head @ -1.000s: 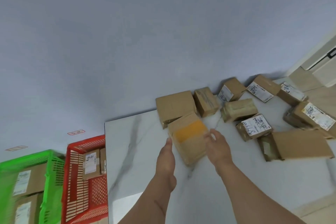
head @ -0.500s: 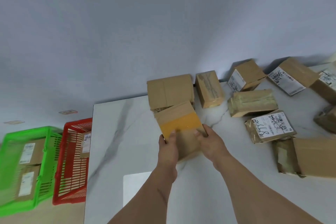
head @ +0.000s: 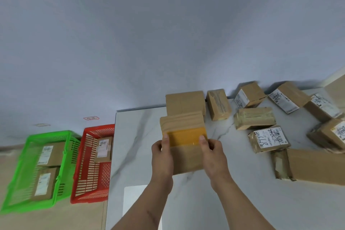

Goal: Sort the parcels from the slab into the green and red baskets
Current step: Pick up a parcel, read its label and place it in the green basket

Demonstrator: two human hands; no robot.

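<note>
Baskets sit on the floor left of the marble slab (head: 141, 155): the red basket (head: 87, 179), touching the slab's edge, holds one labelled box, and the green basket (head: 22, 183) beyond it holds two. Over the slab, left hand (head: 162, 157) and right hand (head: 212, 155) clasp opposite sides of a yellow-taped parcel (head: 184, 144), thumbs on top, other parcels lying to its right.

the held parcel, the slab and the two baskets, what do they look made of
Held parcel: brown corrugated cardboard, matte, with a glossy yellow tape band that catches the light. Slab: looks like white marble or a marble-look tile, with grey veins and a smooth sheen. Green basket and red basket: moulded plastic, judging by the bright uniform colour and slotted walls.
</note>
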